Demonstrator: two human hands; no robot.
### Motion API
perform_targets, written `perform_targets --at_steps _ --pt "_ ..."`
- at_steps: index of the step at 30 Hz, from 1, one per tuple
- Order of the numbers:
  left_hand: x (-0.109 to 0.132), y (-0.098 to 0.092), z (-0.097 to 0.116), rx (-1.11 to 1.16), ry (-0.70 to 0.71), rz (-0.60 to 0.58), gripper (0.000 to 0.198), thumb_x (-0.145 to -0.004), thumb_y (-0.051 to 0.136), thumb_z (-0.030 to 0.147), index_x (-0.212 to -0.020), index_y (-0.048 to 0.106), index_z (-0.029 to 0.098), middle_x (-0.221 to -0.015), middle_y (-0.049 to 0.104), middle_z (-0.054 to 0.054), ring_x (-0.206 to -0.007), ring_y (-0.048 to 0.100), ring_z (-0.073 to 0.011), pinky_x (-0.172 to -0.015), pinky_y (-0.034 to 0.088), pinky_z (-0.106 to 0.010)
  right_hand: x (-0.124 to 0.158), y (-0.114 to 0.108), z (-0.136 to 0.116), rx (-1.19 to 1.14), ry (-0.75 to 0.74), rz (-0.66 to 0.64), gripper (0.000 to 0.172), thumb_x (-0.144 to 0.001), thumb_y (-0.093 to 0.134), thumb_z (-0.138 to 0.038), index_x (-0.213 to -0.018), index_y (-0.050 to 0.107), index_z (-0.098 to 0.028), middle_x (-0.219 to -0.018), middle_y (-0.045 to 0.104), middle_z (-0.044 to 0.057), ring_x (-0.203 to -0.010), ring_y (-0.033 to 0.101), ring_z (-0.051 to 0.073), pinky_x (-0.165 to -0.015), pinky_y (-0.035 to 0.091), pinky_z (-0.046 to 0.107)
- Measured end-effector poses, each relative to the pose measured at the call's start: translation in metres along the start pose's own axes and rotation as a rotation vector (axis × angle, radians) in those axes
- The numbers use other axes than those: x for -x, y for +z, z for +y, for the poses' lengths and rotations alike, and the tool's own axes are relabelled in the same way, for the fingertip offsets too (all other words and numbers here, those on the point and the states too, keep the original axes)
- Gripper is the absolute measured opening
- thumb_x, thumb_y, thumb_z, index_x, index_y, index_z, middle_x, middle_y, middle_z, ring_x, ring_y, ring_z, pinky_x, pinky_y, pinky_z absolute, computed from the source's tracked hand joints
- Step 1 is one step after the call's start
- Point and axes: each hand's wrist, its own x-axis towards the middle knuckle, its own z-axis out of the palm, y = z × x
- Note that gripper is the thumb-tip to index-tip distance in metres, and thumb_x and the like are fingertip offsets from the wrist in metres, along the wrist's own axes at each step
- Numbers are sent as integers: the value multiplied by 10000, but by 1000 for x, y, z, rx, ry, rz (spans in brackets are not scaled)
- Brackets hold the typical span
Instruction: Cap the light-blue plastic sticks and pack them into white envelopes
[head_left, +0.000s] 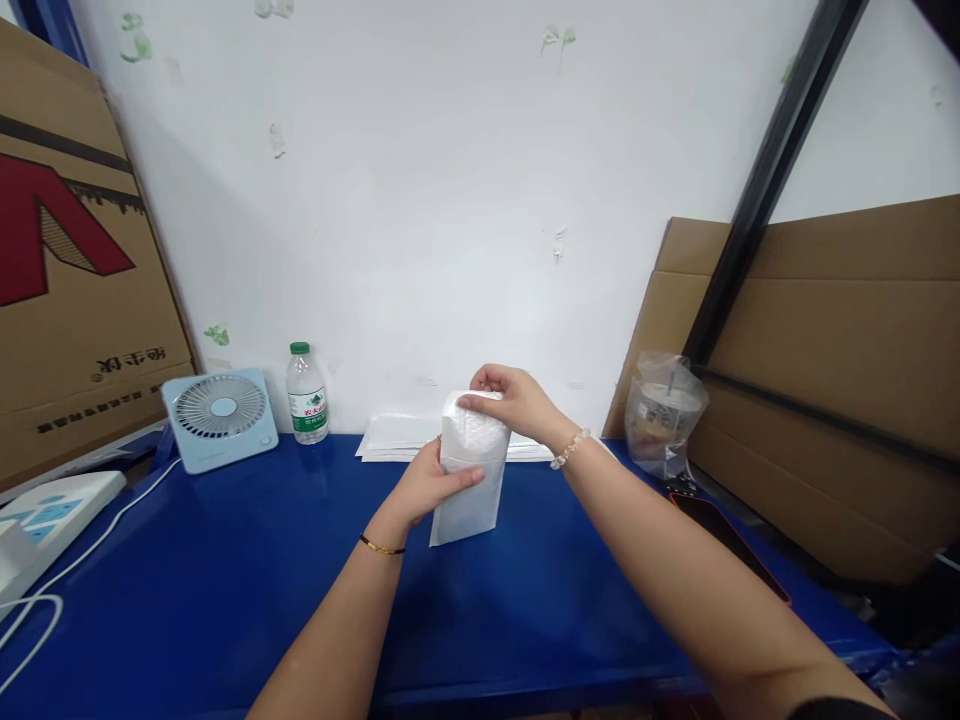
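A white padded envelope is held up above the blue table, slightly tilted. My left hand grips its left side, with the thumb across the front and the fingers behind. At the top, my right hand pinches the envelope's upper edge, its thumb on the front face. The upper part looks bulged and wrinkled, while the lower part lies flatter. Whatever may be inside is hidden. Behind the hands, a stack of flat white envelopes lies against the wall.
On the blue table, a light blue fan and a water bottle stand at the back left. A power strip with white cables is at left. A bagged cup and a phone are at right. Cardboard flanks both sides.
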Motion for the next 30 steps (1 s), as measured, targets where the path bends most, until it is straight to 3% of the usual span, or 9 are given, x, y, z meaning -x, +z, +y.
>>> perform_targets --at_steps 4,6,8,11,14,20,23,27,30 --pt "-4 1 -2 -59 -10 123 411 -723 678 381 -1059 627 148 -1044 664 -106 -951 604 -262 -833 461 -370 7 -2 -1 248 -191 310 380 -818 536 -490 -1045 588 -189 -1009 588 80 -817 542 175 -712 415 300" --pt "-5 0 -4 -49 13 131 402 -735 667 379 -1069 625 158 -1058 663 -94 -975 598 -259 -855 454 -367 14 -5 -4 362 -370 229 372 -805 568 -472 -1045 603 -190 -1076 567 100 -939 518 206 -790 396 321" --pt "-5 0 -5 -46 16 106 392 -740 664 373 -1069 625 163 -1062 663 -86 -986 594 -254 -867 447 -358 19 -6 -6 447 -446 7 284 -805 584 -435 -916 641 -180 -913 610 76 -872 526 193 -770 383 306" --pt "-6 -1 -5 -54 -41 47 389 -724 677 381 -1035 633 153 -1034 667 -98 -941 607 -256 -828 463 -355 18 -8 1 421 -310 -177 287 -853 525 -382 -697 607 -156 -617 551 -2 -607 477 116 -606 343 236" --pt "-10 -7 -10 -62 -70 117 489 -666 733 348 -1104 589 183 -1098 632 -107 -977 591 -257 -839 461 -354 10 -21 30 313 -92 29 359 -846 502 -423 -625 558 -146 -563 494 -27 -541 421 91 -526 296 213" --pt "-28 -31 -38 93 -88 790 413 -758 636 324 -1142 497 259 -1143 555 -64 -1128 500 -195 -955 379 -348 16 -50 137 243 633 540 389 -822 441 -467 -767 605 -119 -586 550 16 -535 496 127 -494 370 227" --pt "-32 -39 -51 377 -256 890 205 -790 556 252 -991 523 227 -1070 550 -53 -1078 533 -175 -898 421 -328 36 -47 178 309 757 558 341 -772 505 -417 -762 625 -98 -638 602 86 -667 580 198 -593 433 275" --pt "-34 -43 -61 557 -406 888 103 -783 533 225 -880 520 194 -1023 536 -75 -1044 551 -184 -867 436 -323 48 -28 202 439 855 577 380 -749 529 -372 -989 629 -96 -1106 575 214 -1104 474 333 -891 362 455" --pt "-36 -46 -65 588 -418 892 119 -779 535 219 -893 508 203 -1035 533 -72 -1036 553 -174 -874 431 -314 40 7 195 534 572 437 462 -808 471 -397 -1189 536 -145 -1296 473 168 -1227 363 302 -998 244 478"
